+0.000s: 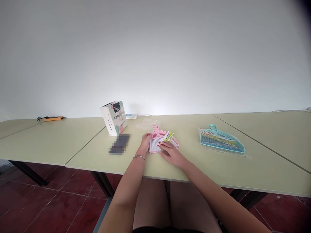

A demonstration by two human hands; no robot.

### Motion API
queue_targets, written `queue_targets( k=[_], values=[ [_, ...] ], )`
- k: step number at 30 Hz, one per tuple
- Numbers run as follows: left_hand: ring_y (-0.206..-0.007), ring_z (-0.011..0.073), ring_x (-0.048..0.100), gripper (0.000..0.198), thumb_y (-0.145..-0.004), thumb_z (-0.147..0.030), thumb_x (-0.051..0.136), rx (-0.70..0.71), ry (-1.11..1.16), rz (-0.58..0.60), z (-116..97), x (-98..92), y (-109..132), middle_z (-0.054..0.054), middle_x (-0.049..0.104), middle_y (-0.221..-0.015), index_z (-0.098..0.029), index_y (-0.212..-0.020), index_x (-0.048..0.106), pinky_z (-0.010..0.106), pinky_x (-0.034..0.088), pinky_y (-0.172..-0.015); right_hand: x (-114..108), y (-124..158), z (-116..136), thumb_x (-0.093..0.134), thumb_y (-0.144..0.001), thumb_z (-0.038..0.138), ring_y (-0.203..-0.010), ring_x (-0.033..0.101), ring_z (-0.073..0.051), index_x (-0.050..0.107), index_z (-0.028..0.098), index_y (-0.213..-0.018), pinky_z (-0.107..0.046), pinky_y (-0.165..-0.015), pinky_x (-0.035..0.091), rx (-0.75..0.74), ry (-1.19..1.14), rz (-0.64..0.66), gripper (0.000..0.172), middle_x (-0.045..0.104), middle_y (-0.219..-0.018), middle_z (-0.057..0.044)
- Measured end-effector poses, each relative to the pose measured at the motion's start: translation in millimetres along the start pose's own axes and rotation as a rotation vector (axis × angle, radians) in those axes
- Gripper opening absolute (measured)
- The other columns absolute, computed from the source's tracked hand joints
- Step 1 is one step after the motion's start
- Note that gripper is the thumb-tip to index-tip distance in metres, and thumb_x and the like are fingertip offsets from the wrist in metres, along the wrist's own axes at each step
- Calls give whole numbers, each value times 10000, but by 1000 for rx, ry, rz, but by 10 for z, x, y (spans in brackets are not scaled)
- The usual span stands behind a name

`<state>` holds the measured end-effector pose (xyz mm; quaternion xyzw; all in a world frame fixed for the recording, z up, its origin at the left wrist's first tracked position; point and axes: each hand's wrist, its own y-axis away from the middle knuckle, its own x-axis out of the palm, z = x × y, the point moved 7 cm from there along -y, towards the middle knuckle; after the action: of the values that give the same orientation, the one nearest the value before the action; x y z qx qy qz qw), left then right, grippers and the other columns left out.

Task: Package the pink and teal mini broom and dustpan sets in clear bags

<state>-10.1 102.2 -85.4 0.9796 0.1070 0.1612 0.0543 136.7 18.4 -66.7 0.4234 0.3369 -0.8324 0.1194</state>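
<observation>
Dustpan (158, 132), pink, lay on the worktop (201, 170), left hand (145, 141) gripping its left edge; right hand (173, 155) touched the label (168, 136) across its brush (154, 145), though whether it grasped the label I could not tell.

Left hand (145, 141) holds a pink dustpan (158, 131); right hand (174, 156) touches the label (168, 136).
</observation>
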Motion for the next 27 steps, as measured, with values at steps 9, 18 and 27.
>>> queue_targets(
  k=[9,18,27],
  values=[
    [-623,167,627,261,-610,-157,751,1,5,28,-30,35,39,15,631,-630,-147,-788,561,316,484,-661,86,-40,278,445,-874,474,-1329,335,-284,559,133,-1186,-458,-1072,315,12,107,120,477,412,-1408,-164],
    [-669,164,627,369,-589,-219,788,4,-36,134,-37,91,76,46,652,-747,-146,-866,557,303,483,-665,117,-77,110,391,-837,627,-1219,378,-342,485,219,-1346,-503,-1018,298,92,278,-29,659,485,-1296,-156],
    [-783,178,639,469,-484,74,676,-6,-49,252,17,135,82,65,661,-895,-150,-887,587,321,492,-752,167,-90,17,356,-835,653,-1238,352,-330,405,257,-1389,-490,-1017,280,137,228,-13,682,440,-1322,-142]
  ],
)
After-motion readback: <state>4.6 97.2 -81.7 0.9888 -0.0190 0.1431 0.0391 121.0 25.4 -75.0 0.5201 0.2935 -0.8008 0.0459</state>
